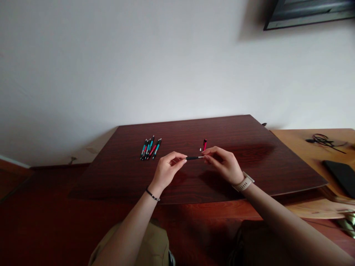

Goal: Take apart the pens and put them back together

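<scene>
My left hand pinches one end of a black pen grip section, held level just above the table. From its other end sticks a thin pale pen refill, pinched between the fingertips of my right hand. Just beyond the right fingers lies a red pen barrel with a black top. A tiny white piece rests beside that barrel. To the left, a group of several pens, teal and red with black grips, lies side by side on the table.
The dark wood table stands against a white wall. At right a lighter wooden desk carries a coiled black cable and a flat black device. A dark screen hangs at upper right.
</scene>
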Demonstrator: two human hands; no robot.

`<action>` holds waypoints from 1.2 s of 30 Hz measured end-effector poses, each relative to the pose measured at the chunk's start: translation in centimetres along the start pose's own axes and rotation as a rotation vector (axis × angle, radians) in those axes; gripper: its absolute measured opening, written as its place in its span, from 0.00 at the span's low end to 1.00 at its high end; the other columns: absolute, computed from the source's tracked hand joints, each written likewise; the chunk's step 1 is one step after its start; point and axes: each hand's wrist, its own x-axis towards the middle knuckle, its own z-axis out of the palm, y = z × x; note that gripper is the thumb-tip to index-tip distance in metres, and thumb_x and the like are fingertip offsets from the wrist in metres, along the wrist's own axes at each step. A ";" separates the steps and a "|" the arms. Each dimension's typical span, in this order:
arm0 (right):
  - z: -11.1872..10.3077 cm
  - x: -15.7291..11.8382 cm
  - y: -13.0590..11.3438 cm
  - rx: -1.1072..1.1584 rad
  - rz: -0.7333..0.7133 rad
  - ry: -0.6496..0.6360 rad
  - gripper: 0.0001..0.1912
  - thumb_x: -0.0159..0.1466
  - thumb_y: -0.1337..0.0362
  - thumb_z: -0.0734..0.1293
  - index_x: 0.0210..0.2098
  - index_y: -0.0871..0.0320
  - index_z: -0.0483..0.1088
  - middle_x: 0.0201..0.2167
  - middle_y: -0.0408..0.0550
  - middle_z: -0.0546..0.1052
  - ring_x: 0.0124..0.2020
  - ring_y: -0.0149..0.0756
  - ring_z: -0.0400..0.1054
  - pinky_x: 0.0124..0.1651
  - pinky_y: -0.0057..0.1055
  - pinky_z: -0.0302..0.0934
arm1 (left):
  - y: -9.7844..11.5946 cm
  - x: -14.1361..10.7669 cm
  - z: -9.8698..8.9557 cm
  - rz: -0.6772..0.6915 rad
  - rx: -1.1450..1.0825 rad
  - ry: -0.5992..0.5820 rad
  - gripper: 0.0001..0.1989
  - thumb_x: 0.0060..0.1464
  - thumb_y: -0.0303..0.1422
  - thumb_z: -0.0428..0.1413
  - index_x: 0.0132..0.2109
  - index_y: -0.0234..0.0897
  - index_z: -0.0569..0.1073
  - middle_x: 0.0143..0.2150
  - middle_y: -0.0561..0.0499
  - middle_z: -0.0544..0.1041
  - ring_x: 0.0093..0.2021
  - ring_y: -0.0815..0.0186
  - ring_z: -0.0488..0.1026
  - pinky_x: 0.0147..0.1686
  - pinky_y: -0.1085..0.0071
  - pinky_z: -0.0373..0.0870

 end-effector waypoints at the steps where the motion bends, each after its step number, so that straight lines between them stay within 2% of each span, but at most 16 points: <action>1: 0.0 0.0 0.0 0.009 0.007 -0.002 0.10 0.73 0.55 0.70 0.49 0.52 0.79 0.40 0.49 0.84 0.37 0.39 0.79 0.41 0.34 0.73 | 0.0 0.0 0.0 0.002 0.006 0.006 0.08 0.63 0.38 0.65 0.46 0.40 0.84 0.43 0.47 0.85 0.40 0.62 0.80 0.39 0.69 0.75; 6: 0.0 -0.1 0.0 0.000 0.040 0.042 0.11 0.73 0.54 0.70 0.49 0.52 0.78 0.39 0.48 0.83 0.36 0.40 0.79 0.42 0.35 0.72 | 0.2 0.2 0.1 0.031 0.050 0.006 0.07 0.65 0.36 0.63 0.46 0.40 0.83 0.45 0.47 0.85 0.42 0.61 0.81 0.42 0.67 0.77; 12: 0.3 0.1 0.2 0.043 0.091 0.109 0.13 0.73 0.52 0.70 0.51 0.52 0.77 0.41 0.49 0.84 0.36 0.40 0.79 0.41 0.36 0.73 | 0.7 -0.2 0.7 0.149 0.253 -0.072 0.05 0.68 0.31 0.59 0.47 0.40 0.81 0.44 0.49 0.84 0.42 0.62 0.80 0.46 0.65 0.76; 16: 0.5 0.1 0.1 0.069 0.107 0.116 0.14 0.73 0.52 0.70 0.51 0.53 0.77 0.43 0.50 0.84 0.36 0.40 0.80 0.40 0.36 0.73 | 0.9 -0.4 1.3 0.229 0.378 -0.097 0.10 0.67 0.26 0.58 0.50 0.42 0.80 0.45 0.48 0.83 0.45 0.60 0.80 0.49 0.63 0.75; 20: 0.8 -0.1 -0.1 0.030 0.066 0.106 0.12 0.73 0.53 0.70 0.51 0.52 0.77 0.41 0.49 0.84 0.36 0.39 0.80 0.42 0.35 0.73 | 1.0 -0.6 2.0 0.274 0.440 -0.144 0.14 0.66 0.23 0.57 0.54 0.42 0.79 0.48 0.47 0.83 0.48 0.59 0.80 0.50 0.62 0.76; 25: 0.9 -0.1 -0.5 -0.017 0.001 0.122 0.08 0.74 0.56 0.70 0.48 0.52 0.77 0.39 0.47 0.84 0.36 0.39 0.80 0.42 0.34 0.73 | 0.9 -1.1 3.0 0.252 0.458 -0.178 0.09 0.68 0.30 0.59 0.53 0.40 0.78 0.46 0.46 0.83 0.46 0.57 0.81 0.49 0.61 0.76; 33: 1.3 -0.2 -0.7 -0.016 -0.022 0.079 0.08 0.73 0.58 0.70 0.50 0.51 0.75 0.37 0.45 0.83 0.36 0.38 0.80 0.43 0.34 0.73 | 1.4 -1.4 3.9 0.190 0.417 -0.217 0.09 0.72 0.37 0.56 0.55 0.42 0.76 0.46 0.48 0.84 0.44 0.59 0.82 0.45 0.66 0.73; 36: 1.5 -0.2 -0.7 0.013 -0.018 0.058 0.10 0.73 0.57 0.70 0.52 0.50 0.73 0.37 0.45 0.82 0.36 0.38 0.80 0.42 0.33 0.74 | 2.0 -1.4 4.0 0.132 0.372 -0.240 0.08 0.74 0.38 0.54 0.51 0.42 0.76 0.38 0.51 0.83 0.37 0.62 0.81 0.40 0.69 0.70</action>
